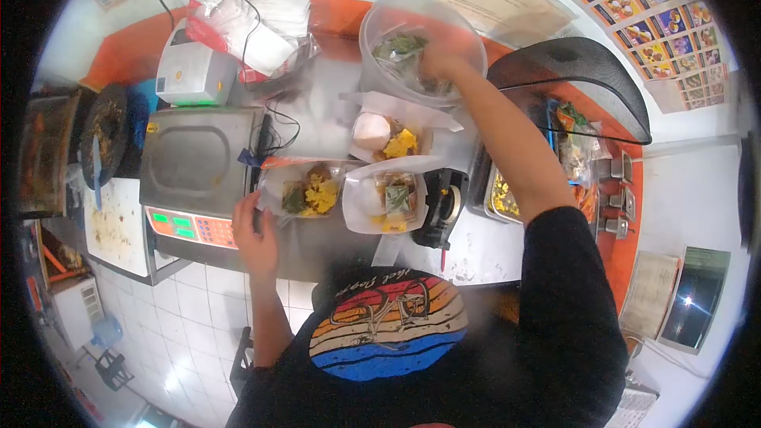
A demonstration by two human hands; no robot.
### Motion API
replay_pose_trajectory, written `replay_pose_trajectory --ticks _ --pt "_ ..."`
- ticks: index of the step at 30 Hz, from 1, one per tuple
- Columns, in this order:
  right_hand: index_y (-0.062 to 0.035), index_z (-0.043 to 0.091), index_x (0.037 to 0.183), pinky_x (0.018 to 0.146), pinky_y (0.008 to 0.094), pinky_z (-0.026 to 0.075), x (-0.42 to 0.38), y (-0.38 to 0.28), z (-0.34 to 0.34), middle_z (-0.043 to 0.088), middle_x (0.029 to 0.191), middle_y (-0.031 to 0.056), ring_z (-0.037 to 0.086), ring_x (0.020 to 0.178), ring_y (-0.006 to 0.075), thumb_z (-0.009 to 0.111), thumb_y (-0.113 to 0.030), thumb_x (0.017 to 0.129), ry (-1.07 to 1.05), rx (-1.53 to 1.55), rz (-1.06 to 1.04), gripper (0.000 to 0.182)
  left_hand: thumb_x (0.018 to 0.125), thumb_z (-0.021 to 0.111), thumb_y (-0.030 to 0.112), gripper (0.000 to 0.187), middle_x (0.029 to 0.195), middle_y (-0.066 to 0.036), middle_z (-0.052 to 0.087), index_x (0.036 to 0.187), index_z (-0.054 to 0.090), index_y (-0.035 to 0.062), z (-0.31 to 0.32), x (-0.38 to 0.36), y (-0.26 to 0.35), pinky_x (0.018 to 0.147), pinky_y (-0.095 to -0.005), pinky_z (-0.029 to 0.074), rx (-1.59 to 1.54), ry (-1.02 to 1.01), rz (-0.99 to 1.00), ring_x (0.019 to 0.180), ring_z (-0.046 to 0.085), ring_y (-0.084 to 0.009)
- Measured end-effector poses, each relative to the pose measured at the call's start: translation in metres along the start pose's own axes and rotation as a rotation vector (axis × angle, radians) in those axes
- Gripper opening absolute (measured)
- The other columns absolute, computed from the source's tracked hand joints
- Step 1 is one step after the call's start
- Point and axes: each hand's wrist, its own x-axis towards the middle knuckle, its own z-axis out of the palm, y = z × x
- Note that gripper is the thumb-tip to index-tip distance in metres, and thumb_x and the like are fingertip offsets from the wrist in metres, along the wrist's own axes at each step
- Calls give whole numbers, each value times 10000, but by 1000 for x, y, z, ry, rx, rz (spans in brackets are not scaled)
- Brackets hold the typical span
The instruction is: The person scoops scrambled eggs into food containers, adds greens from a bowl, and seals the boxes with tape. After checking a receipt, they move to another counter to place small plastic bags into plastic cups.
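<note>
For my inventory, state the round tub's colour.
The round tub is translucent whitish, best seen in the head view.

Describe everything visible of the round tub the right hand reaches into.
The tub is round, wide-mouthed and translucent, seemingly plastic, open at the top. It stands far back on the counter, beyond a white food box. Leafy green contents lie inside. The right hand reaches in; whether it touches the tub is unclear.

White Food Box (274, 181) Sat Open Near Clear Tub (464, 25)

The box, farthest left of three, held lumpy yellow food (321, 193) and a green packet (293, 198). The round tub stood farther back with leafy green packets (401, 46) inside.
</note>
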Motion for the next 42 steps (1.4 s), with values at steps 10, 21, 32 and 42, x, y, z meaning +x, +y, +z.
replay_pose_trajectory --ticks 10,21,32,42 --pt "19 708 1042 695 359 520 -211 -74 -27 696 780 113 648 714 202 736 -273 838 142 1250 -11 357 916 600 82 274 1168 -150 628 1180 628 15 22 -5 34 920 -404 471 -92 -164 -105 1049 597 -303" --pt "-41 738 1083 856 358 528 -269 -55 143 717 1034 135 665 954 292 718 -52 733 584 705 152 350 876 656 86 269 1078 -156 672 1139 691 41 114 -3 38 902 -433 484 128 -151 412 1022 617 -346" --pt "-11 753 968 734 301 541 -324 -137 180 704 1021 115 676 864 216 661 39 770 771 1033 -10 224 799 680 -9 237 974 -123 688 1013 758 58 47 -94 1 794 -390 517 199 -14 324 891 653 -307" --pt "31 690 930 780 394 533 -330 -187 246 685 975 186 670 890 357 636 16 754 704 901 36 184 755 744 4 264 993 -114 716 1012 756 60 33 -171 -38 772 -376 543 334 88 424 875 680 -278"
